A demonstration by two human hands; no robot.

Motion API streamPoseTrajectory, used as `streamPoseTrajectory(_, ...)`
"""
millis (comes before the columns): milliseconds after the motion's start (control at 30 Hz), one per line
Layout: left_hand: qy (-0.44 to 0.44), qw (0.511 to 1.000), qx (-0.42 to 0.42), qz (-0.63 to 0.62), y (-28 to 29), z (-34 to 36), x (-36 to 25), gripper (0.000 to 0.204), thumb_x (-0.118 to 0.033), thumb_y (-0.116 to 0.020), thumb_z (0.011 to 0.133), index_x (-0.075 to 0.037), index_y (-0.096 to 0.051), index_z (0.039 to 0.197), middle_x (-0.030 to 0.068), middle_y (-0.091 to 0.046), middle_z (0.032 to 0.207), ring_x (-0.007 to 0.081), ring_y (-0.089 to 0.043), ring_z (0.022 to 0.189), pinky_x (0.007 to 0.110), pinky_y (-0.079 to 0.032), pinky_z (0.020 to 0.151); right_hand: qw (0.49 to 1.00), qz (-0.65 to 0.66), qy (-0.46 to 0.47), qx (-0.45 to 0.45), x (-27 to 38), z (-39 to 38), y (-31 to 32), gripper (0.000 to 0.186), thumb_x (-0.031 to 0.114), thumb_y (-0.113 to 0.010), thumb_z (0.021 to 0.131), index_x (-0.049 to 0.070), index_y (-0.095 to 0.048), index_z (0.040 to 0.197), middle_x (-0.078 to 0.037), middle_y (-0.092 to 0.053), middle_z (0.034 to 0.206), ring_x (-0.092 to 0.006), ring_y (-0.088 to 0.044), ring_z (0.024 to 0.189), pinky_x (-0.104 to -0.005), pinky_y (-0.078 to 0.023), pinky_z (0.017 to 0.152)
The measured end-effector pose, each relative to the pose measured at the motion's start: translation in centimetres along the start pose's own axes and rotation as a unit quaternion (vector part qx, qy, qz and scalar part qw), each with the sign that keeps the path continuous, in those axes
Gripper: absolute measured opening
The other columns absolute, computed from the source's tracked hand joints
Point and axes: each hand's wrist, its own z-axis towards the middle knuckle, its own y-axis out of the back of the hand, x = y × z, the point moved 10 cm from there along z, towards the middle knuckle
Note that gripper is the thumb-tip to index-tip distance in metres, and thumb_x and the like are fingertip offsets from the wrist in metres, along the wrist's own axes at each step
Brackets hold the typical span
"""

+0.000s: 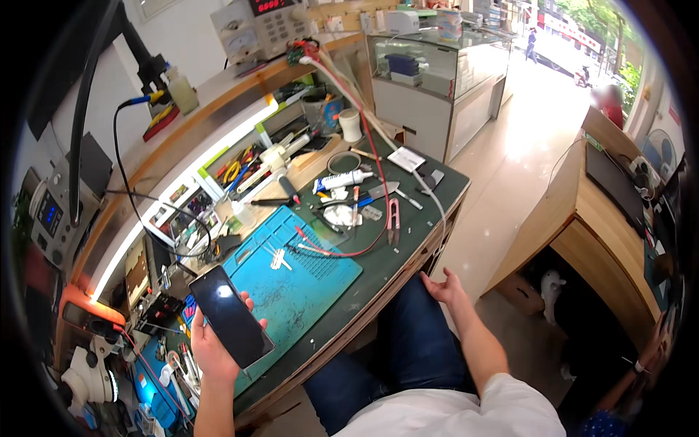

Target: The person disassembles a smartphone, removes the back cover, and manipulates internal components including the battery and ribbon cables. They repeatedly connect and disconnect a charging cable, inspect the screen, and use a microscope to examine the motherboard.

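My left hand (216, 348) is wrapped round a black smartphone (231, 320), whose dark screen faces up and reflects a bright lamp. The phone is held over the left corner of a blue repair mat (313, 288). Dark crumbs and several white swabs (278, 258) lie on that mat. Away from the bench, my right hand (445, 286) hovers by my right knee with its fingers apart and nothing in them. A pair of red-handled tweezers (393, 216) lies on the green bench top (378, 271), the bench item nearest that hand.
A white glue tube (342, 180), a red cable (373, 138) and small tools crowd the bench's far side. At left stand a microscope (91, 375) and an orange-framed meter (80, 309). A wooden desk (542, 226) is on the right; another person's hand (653, 342) shows beside it.
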Motion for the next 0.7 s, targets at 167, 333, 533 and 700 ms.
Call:
streamPoseTrajectory(167, -0.019, 0.999, 0.030, -0.021, -1.7, 1.7, 1.2, 0.067, -0.057, -0.028, 0.104, -0.004, -0.043, 0.143, 0.0203, -0.053, 0.139, 0.0324, -0.056, 0.124, 0.060, -0.046, 0.100, 0.965, 0.240, 0.091, -0.047, 10.6, 8.2, 4.8, 0.012, 0.002, -0.062, 0.083, 0.002, -0.051, 0.079, -0.008, -0.058, 0.067, -0.0210, -0.060, 0.054, -0.0294, -0.058, 0.051)
streamPoseTrajectory(333, -0.054, 0.999, 0.010, 0.002, -2.1, 0.9, -0.2, 0.063, -0.054, -0.033, 0.105, -0.004, -0.047, 0.140, 0.0187, -0.056, 0.134, 0.0312, -0.059, 0.120, 0.057, -0.050, 0.091, 0.935, 0.217, 0.220, -0.175, 13.6, 3.0, 17.5, 0.014, -0.001, -0.059, 0.081, 0.005, -0.048, 0.075, -0.006, -0.052, 0.065, -0.0185, -0.055, 0.051, -0.0266, -0.052, 0.045)
streamPoseTrajectory(533, -0.051, 0.998, -0.001, 0.020, -2.1, 1.7, -0.2, 0.061, -0.053, -0.034, 0.105, -0.004, -0.049, 0.137, 0.0177, -0.058, 0.131, 0.0294, -0.061, 0.116, 0.055, -0.052, 0.087, 0.914, 0.228, 0.263, -0.209, 21.6, -7.0, 29.6, 0.008, 0.003, -0.057, 0.085, 0.004, -0.053, 0.078, -0.008, -0.057, 0.069, -0.0195, -0.058, 0.055, -0.0264, -0.049, 0.046)
streamPoseTrajectory(700, -0.037, 0.999, -0.007, 0.013, -2.4, 2.3, 0.2, 0.060, -0.053, -0.035, 0.105, -0.004, -0.051, 0.136, 0.0165, -0.060, 0.128, 0.0283, -0.062, 0.115, 0.052, -0.053, 0.086, 0.830, 0.233, 0.430, -0.269, 31.9, -19.0, 40.6, 0.016, 0.013, -0.051, 0.092, 0.004, -0.060, 0.083, -0.008, -0.060, 0.075, -0.0208, -0.059, 0.062, -0.0346, -0.051, 0.056)
